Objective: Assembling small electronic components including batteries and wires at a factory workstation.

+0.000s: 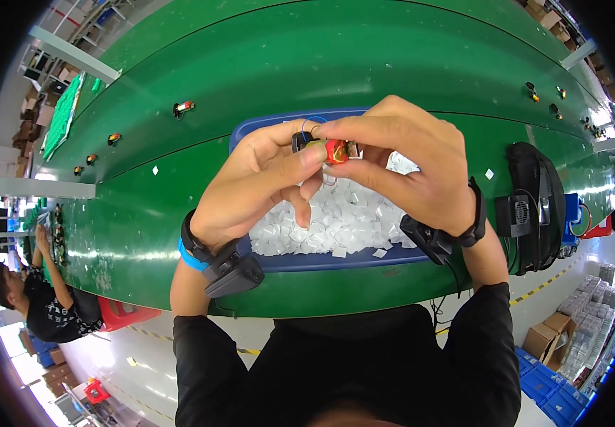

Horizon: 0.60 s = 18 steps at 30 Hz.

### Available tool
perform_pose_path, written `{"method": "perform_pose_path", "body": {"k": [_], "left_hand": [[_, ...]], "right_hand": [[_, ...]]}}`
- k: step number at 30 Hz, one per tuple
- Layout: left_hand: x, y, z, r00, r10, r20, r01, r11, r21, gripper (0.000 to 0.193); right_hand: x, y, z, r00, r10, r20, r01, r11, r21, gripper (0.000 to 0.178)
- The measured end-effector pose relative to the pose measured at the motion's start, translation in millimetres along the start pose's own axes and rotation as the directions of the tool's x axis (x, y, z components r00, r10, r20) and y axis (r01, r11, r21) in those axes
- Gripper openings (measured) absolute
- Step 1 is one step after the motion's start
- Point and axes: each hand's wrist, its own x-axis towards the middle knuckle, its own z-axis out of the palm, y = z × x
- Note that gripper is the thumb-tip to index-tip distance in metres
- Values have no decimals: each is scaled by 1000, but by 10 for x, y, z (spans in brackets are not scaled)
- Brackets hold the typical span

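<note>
Both hands meet above a blue tray (350,262) and pinch one small electronic assembly (336,151). It has a red and yellow body, a black part at its left end and thin loose wires. My left hand (250,174) grips the black end between thumb and fingers, its other fingers curled below. With thumb and forefinger, my right hand (421,153) holds the red body, where a small whitish piece shows at the right end. Fingers hide part of the assembly. Underneath, the tray holds a heap of small white square pieces (307,220).
Similar assemblies lie on the green bench, such as one at far left (183,108) and one at far right (532,92). A black bag (535,206) and a black boxy device (514,215) sit at right. A co-worker (44,299) works at far left.
</note>
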Motion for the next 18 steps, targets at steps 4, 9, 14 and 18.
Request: {"method": "perform_pose_path", "body": {"k": [4,9,14,18], "left_hand": [[-1,-42,-43,999,-27,28,26,999,41,36],[7,-48,-57,1000,-6,26,4,999,53,32],[-2,-57,-96,997,25,79,-30,997,67,27],[-18,-79,-91,998,8,59,-10,999,38,26]], "right_hand": [[-6,13,13,999,-51,7,52,998,-28,36],[17,11,-19,995,-90,50,95,990,-105,37],[-13,53,8,978,-209,28,211,964,-163,37],[-43,98,22,959,-282,37,283,933,-221,37]]}}
